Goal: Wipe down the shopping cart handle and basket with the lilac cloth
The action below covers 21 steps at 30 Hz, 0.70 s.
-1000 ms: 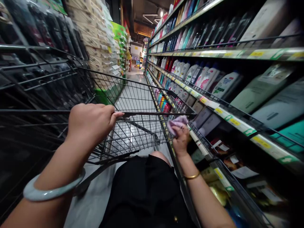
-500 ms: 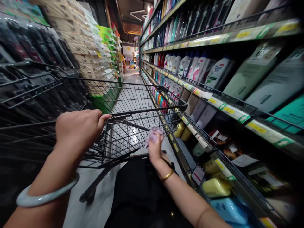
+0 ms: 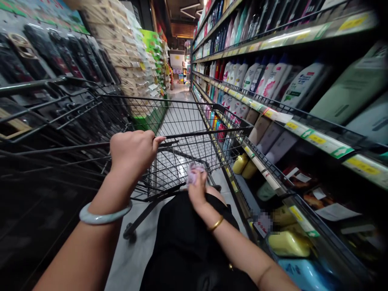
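- Left of centre, the left hand (image 3: 133, 151) grips the black wire cart (image 3: 194, 135) spanning the middle.
- Just below centre, the right hand (image 3: 198, 190) holds a crumpled lilac cloth (image 3: 194, 169).

We see a pale, glossy floor (image 3: 130, 258) running away between long shelves (image 3: 273, 38) of bottles (image 3: 303, 85) on our right and stacked packages (image 3: 109, 48) on our left, with an angular light (image 3: 190, 7) glowing beneath the dark ceiling (image 3: 177, 20).
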{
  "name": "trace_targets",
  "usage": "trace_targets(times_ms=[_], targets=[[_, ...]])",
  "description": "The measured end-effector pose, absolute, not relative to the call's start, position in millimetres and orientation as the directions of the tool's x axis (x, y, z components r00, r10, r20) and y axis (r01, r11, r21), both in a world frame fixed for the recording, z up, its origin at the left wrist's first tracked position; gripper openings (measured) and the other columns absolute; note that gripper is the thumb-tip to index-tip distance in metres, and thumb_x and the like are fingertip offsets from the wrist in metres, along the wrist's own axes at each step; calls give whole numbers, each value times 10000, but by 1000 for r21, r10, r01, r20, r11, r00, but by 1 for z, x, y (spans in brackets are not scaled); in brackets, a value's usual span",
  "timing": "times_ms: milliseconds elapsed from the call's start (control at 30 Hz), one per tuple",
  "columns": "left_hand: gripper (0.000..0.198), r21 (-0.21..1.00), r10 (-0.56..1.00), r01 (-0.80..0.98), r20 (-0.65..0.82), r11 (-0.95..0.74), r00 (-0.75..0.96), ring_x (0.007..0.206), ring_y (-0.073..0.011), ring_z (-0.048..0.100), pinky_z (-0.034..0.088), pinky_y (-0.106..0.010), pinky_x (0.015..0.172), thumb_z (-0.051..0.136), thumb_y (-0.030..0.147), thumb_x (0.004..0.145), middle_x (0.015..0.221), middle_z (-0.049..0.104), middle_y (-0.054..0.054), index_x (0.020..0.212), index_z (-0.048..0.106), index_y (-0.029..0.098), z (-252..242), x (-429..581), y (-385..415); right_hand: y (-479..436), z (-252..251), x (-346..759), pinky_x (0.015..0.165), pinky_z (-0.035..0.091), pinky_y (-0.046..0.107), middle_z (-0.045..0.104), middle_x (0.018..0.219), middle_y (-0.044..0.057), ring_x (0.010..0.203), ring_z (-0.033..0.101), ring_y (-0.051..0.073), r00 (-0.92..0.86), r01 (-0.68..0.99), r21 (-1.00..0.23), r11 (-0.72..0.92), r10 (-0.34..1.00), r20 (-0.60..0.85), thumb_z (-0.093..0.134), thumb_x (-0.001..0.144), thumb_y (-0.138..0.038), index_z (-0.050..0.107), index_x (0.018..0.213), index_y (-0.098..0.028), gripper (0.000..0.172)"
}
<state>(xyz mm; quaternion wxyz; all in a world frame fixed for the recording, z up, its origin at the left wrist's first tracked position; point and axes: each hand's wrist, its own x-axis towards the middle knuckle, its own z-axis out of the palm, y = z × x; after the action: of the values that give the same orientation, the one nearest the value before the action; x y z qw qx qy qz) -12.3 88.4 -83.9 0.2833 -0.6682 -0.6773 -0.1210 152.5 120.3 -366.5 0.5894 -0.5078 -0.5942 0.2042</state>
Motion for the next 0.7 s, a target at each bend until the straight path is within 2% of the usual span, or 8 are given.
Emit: trace_targets(times_ms=[133,200,267,333,400,467,600,700], targets=[[647,-208,834,976,549,66,61,783,-340,681,214,-382,634,317,620,1085,849,749,-164,865,735,177,-84,-5,91,83,-385,94,1175,516,432,500,1347,109,1304,580,247,-121,230,-851,472,881,457,664,728,-12,749,1103,-237,446],[660,-211,834,975,548,66,62,788,-344,687,215,-383,633,303,624,1088,855,750,-166,876,737,175,-85,-2,90,93,-375,107,1154,531,437,508,1312,105,1248,593,241,-21,164,-904,395,917,398,697,756,-77,749,1059,-226,342],[670,-214,833,974,550,72,59,789,-344,689,217,-384,631,285,622,1092,865,753,-165,879,738,176,-86,1,89,116,-357,139,1157,523,462,502,1294,100,1211,595,233,218,94,-953,287,928,301,659,783,-120,720,1057,-214,295],[670,-212,831,974,554,85,49,782,-341,687,227,-387,633,287,622,1092,866,753,-163,879,740,177,-87,5,89,137,-339,165,1188,486,503,486,1316,97,1200,594,227,424,57,-970,237,874,239,615,808,-146,680,1098,-213,305],[650,-206,829,974,557,90,41,782,-340,688,240,-389,638,309,614,1090,863,753,-161,883,742,175,-87,10,88,141,-330,167,1207,463,512,467,1369,117,1263,572,246,475,87,-967,241,843,253,610,808,-143,654,1154,-215,355],[615,-195,829,977,558,87,38,792,-340,693,244,-390,640,337,591,1090,869,755,-162,892,742,172,-87,14,89,124,-337,141,1196,478,499,435,1436,140,1297,564,257,357,148,-949,277,880,313,615,814,-122,652,1192,-221,393],[593,-175,837,981,546,79,30,804,-343,700,222,-383,635,367,582,1090,883,759,-170,914,743,158,-85,20,89,68,-372,71,1173,515,446,497,1374,121,1299,581,256,-152,218,-850,479,878,455,679,749,-23,717,1151,-228,453],[622,-160,839,984,544,73,26,807,-346,698,219,-379,634,351,601,1093,876,756,-174,923,747,151,-85,21,87,61,-373,67,1126,553,445,503,1346,113,1262,597,261,-216,185,-853,488,867,449,745,733,-46,741,1113,-221,419]])
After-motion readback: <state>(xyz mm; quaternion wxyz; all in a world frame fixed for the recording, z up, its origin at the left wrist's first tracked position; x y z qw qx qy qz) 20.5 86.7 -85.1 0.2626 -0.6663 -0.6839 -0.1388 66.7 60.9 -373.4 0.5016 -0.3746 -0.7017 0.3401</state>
